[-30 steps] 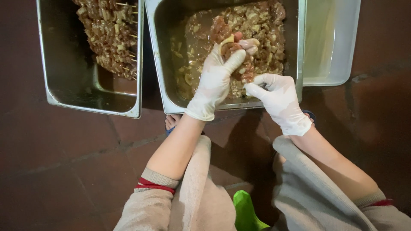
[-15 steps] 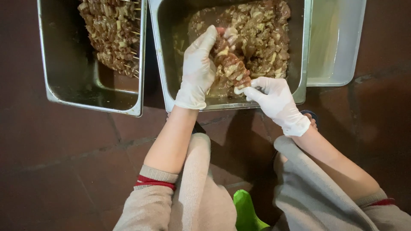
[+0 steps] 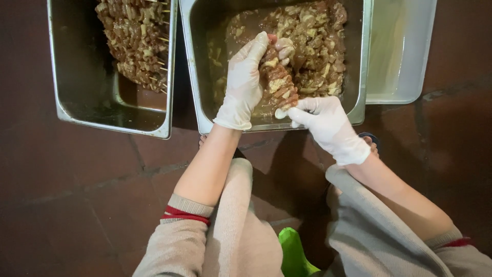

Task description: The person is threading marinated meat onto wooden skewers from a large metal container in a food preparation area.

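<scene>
The left hand point(image 3: 245, 84), in a white glove, reached up from the near edge of the middle pan point(image 3: 197, 66) with the wrist straight and the palm turned toward the right, its fingers point(image 3: 256, 48) wrapped around the upper part of a meat skewer point(image 3: 277, 82) and grasping it. The right hand point(image 3: 328, 125), also gloved, sat lower at the pan's near rim, its fingers point(image 3: 300, 105) pinched closed on the skewer's bottom end. The skewer stood nearly upright between the two hands, above the near half of the middle pan and touching both gloves. Behind it, loose marinated meat pieces point(image 3: 312, 46) filled the far right part of that pan, with brown liquid along the left side. A second steel pan point(image 3: 66, 87) lay just beside it on the left, holding a pile of finished skewers point(image 3: 136, 41) against its far right corner. A pale tray point(image 3: 405, 56) touched the middle pan's right edge. All three rested on the dark tiled floor point(image 3: 77, 174). Both forearms were bare, with beige sleeves point(image 3: 179, 241) pushed back, and a green shoe point(image 3: 294, 254) showed between the knees.
</scene>
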